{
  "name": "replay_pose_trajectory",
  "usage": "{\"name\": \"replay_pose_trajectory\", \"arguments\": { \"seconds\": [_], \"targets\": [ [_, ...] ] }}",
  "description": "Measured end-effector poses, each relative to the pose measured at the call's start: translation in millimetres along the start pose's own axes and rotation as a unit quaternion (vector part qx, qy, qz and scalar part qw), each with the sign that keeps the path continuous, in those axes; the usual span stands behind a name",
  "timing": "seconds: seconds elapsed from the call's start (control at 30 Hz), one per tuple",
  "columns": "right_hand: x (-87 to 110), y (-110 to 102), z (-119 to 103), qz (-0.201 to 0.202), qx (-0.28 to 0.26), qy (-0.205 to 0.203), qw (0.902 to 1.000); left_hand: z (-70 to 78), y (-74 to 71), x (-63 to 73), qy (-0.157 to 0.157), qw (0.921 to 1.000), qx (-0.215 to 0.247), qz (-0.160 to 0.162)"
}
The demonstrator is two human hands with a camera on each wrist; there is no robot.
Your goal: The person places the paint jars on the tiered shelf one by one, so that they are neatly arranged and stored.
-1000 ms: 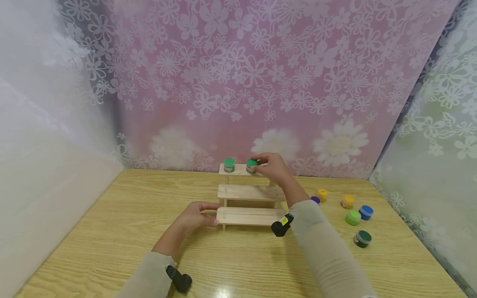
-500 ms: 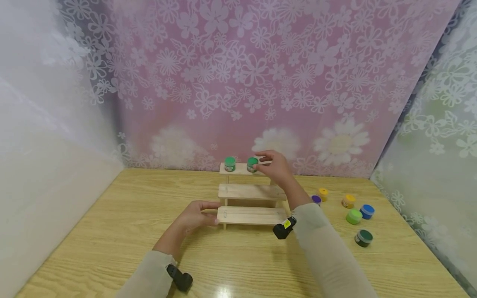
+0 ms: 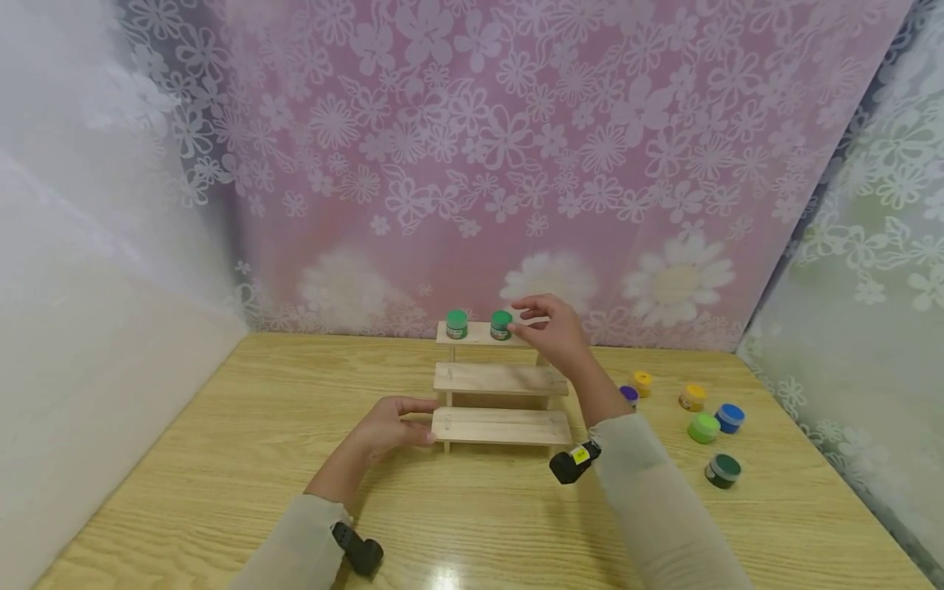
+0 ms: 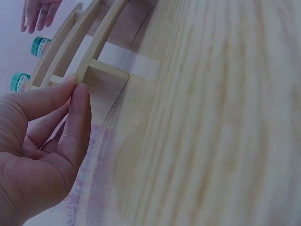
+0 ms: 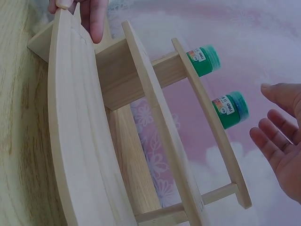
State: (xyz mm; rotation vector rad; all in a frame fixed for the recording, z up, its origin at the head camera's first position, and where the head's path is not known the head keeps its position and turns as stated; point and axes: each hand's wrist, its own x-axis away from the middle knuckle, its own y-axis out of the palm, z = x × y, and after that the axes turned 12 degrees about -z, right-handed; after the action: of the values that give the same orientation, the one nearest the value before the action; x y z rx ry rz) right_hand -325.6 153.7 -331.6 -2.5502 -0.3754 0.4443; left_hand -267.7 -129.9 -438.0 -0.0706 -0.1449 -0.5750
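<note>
A three-step wooden rack (image 3: 501, 426) stands on the table. Two green-lidded paint jars, a left jar (image 3: 456, 324) and a right jar (image 3: 501, 325), sit upright on its top step. With thumb and fingers my left hand (image 3: 394, 426) pinches the left end of the lowest step; the left wrist view shows the thumb and forefinger (image 4: 77, 106) on that board's edge. My right hand (image 3: 553, 332) is just right of the right jar. In the right wrist view a gap separates the right hand (image 5: 284, 141) from the jar (image 5: 230, 109), its fingers spread and holding nothing.
At the right of the table stand several more jars: purple (image 3: 629, 395), two yellow ones including a nearer yellow jar (image 3: 692, 397), blue (image 3: 730, 418), light green (image 3: 704, 427) and dark green (image 3: 723, 470). A flowered pink curtain (image 3: 472, 164) hangs behind the table.
My right hand has let go of the right green jar and drawn away to the right. The jar stays on the top step. My left hand keeps its pinch on the lowest step.
</note>
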Motion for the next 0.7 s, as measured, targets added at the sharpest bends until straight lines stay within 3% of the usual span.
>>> {"name": "replay_pose_trajectory", "arguments": {
  "seconds": [0.7],
  "targets": [
    [35.9, -15.6, 3.4, -0.004, -0.031, -0.072, 0.997, -0.3, 1.0, 0.4, 0.003, 1.0, -0.002, 0.004]
  ]
}}
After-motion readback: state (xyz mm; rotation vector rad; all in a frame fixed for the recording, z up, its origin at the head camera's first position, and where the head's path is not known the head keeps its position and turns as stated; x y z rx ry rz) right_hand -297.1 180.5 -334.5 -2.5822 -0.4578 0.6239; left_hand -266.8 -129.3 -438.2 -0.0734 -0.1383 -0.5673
